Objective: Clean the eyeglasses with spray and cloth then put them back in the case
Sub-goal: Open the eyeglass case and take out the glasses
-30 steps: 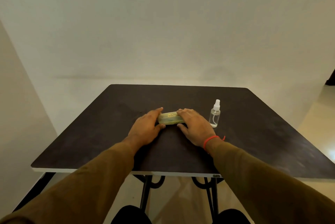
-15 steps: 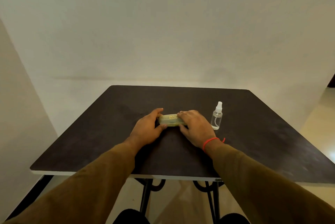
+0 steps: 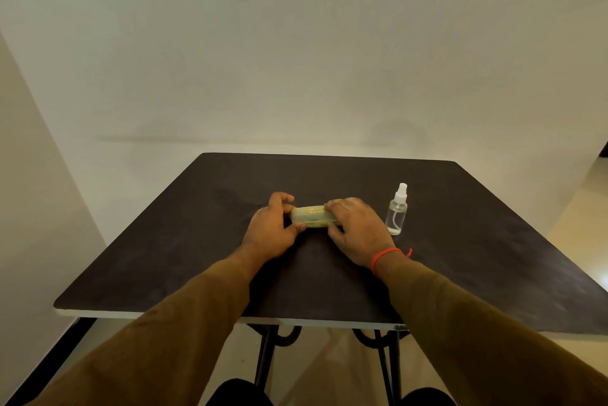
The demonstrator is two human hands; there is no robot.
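1. Plain pale walls on two sides; dark square bench (image 3: pixel 460 241) on black metal legs, lit dimly and warm.
2. On the bench: a yellowish translucent case (image 3: pixel 311 217) lying lengthwise near the middle, gold lettering on top, and a small clear spray bottle (image 3: pixel 397 213) with a white nozzle standing upright just to the right of it.
3. Left hand (image 3: pixel 274 228) has its grip closed around the case's left end, thumb on the near edge, fingers curled over the far side.
4. Right hand (image 3: pixel 357 229) has its grip closed over the case's right end, fingers across the top (a red thread sits on that wrist).
5. Case looks shut; no gap along the lid can be made out. The eyeglasses are not visible, presumably inside, though the tinted shell is too small and murky to confirm.
6. No cloth in sight anywhere on the bench (possibly stored in the case too).
7. Progress, as judged: at the very start. Nothing cleaned, bottle untouched and apart from both hands.
8. Left to do: open the case, take the glasses out, spray, wipe with cloth, return them, close the lid.
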